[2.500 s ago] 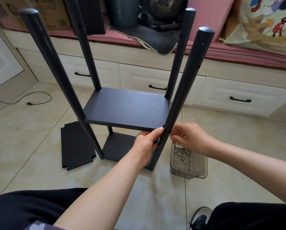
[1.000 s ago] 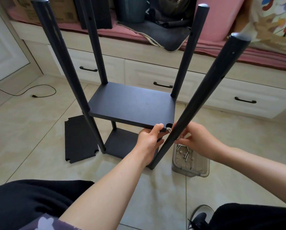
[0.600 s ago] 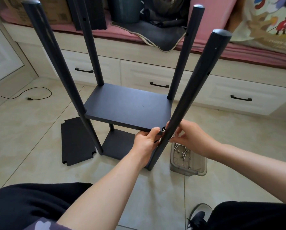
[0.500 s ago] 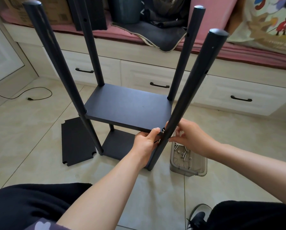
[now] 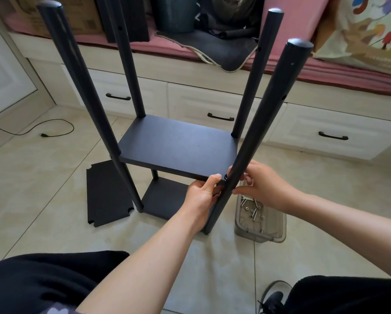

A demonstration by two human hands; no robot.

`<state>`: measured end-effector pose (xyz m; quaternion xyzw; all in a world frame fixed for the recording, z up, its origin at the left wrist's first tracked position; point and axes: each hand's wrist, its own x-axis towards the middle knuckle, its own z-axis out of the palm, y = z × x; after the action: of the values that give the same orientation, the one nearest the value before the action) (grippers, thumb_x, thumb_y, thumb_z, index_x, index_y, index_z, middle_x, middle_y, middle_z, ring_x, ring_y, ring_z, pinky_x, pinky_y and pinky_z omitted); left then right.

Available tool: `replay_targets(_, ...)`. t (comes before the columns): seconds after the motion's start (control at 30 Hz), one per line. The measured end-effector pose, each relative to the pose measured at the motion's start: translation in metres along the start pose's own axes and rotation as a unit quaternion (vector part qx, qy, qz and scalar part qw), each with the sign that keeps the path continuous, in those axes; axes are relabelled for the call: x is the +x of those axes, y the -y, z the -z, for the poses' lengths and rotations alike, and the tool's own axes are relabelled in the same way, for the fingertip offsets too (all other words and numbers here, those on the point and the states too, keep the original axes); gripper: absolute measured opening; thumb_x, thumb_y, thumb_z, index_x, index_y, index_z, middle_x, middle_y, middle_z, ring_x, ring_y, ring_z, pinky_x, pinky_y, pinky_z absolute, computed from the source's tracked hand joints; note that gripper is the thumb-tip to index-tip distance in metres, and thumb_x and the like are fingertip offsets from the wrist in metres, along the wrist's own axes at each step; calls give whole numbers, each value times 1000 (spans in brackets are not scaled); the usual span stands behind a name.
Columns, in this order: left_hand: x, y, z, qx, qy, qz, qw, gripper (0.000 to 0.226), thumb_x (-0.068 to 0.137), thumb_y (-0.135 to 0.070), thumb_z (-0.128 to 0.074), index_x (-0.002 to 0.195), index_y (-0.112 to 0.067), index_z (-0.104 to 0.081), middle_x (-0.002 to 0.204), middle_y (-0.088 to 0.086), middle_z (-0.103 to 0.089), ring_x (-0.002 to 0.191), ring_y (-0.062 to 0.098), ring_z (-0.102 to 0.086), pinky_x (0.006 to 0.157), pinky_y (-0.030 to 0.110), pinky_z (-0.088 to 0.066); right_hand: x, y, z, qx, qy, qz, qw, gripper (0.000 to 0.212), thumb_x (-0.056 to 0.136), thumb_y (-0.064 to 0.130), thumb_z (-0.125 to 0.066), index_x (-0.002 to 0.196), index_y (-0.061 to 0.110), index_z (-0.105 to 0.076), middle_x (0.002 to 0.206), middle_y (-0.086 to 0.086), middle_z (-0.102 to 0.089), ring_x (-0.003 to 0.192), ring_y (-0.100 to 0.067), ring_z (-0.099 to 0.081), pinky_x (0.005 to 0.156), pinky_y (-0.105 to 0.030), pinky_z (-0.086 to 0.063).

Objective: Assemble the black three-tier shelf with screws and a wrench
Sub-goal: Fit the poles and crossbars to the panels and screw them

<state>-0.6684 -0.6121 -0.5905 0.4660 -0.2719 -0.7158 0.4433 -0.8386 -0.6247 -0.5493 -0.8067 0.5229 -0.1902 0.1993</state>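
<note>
left hand [image 5: 201, 196] grips the near right corner of the middle shelf board [image 5: 178, 148], thumb on top, fingers curled under. right hand [image 5: 261, 188] pinches the near right pole [image 5: 261, 132] at that corner, fingers curled round it; pole leans toward 1 o'clock. three other poles upright in the board. bottom board [image 5: 165, 200] on the floor below. loose third board [image 5: 106, 193] flat at 9 o'clock. clear tray [image 5: 273, 234] of screws [image 5: 253, 210] at 4 o'clock of the hands.
</note>
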Motion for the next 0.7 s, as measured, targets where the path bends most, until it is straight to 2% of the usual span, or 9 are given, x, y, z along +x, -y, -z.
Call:
replay_targets(0.13, 0, -1, 3, 4, 12, -4, 1000, 30, 100, -23, -58, 111, 5, -65, 101, 22, -71, 97, 32, -70, 92, 36, -54, 2, 1, 0, -5, 6, -12, 1000, 34, 75, 19, -84, 97, 31, -62, 82, 16, -48, 65, -4, -46, 66, -36, -50)
replay_targets(0.27, 0, 0, 4, 11, 1, 3, 1000, 28, 100, -21, -59, 107, 5, -67, 100, 22, -73, 98, 32, -71, 90, 33, -56, 3, 3, 1, -22, 5, -27, 999, 32, 76, 21, -83, 98, 27, -60, 79, 15, -45, 63, -7, -45, 67, -43, -52)
replay_targets(0.33, 0, 1, 3, 7, -6, 4, 1000, 25, 99, -20, -61, 102, 3, -69, 98, 19, -74, 96, 30, -70, 91, 35, -56, 4, 4, 1, -23, -3, -35, 999, 34, 75, 21, -83, 99, 25, -59, 81, 14, -45, 63, -8, -45, 68, -46, -52)
replay_targets(0.43, 2, 3, 6, 24, -18, -1, 1000, 28, 98, -23, -62, 105, 2, -70, 106, 21, -74, 101, 32, -71, 95, 39, -55, 6, 7, 2, -34, -8, -54, 998, 47, 72, 26, -85, 108, 27, -55, 93, 13, -48, 69, -5, -47, 71, -46, -52)
replay_targets(0.5, 3, 3, 7, 35, -21, -2, 999, 28, 98, -25, -63, 108, 0, -70, 110, 20, -74, 107, 33, -69, 87, 34, -56, 10, 8, 4, -37, -2, -75, 997, 62, 69, 28, -88, 120, 28, -52, 109, 7, -46, 82, -6, -50, 77, -45, -53)
replay_targets(0.57, 2, 0, 8, 72, -25, 3, 997, 27, 97, -31, -63, 106, -7, -72, 107, 10, -76, 103, 20, -71, 75, 21, -51, 13, 7, 7, 0, 7, -127, 992, 83, 66, 29, -90, 135, 31, -44, 117, 1, -41, 93, -16, -53, 83, -40, -52)
replay_targets(0.63, -2, -6, 11, 146, -35, -1, 989, 26, 96, -41, -63, 96, -17, -74, 91, -6, -78, 85, -1, -69, 62, 10, -47, 16, 7, 10, 74, 35, -182, 980, 98, 65, 25, -91, 144, 36, -34, 118, 0, -46, 96, -19, -59, 84, -35, -53)
replay_targets(0.67, -5, -9, 12, 200, -42, -10, 979, 31, 95, -46, -63, 90, -19, -75, 83, -10, -76, 77, -5, -67, 57, 8, -46, 18, 8, 11, 114, 55, -189, 974, 100, 67, 20, -91, 145, 39, -32, 116, 1, -53, 97, -18, -63, 83, -33, -54)
replay_targets(0.7, -7, -12, 13, 276, -56, -26, 959, 41, 94, -54, -61, 83, -18, -77, 79, -9, -75, 72, -2, -66, 57, 12, -48, 19, 8, 11, 155, 71, -186, 968, 99, 69, 13, -89, 144, 41, -32, 111, 3, -62, 96, -16, -66, 81, -30, -56)
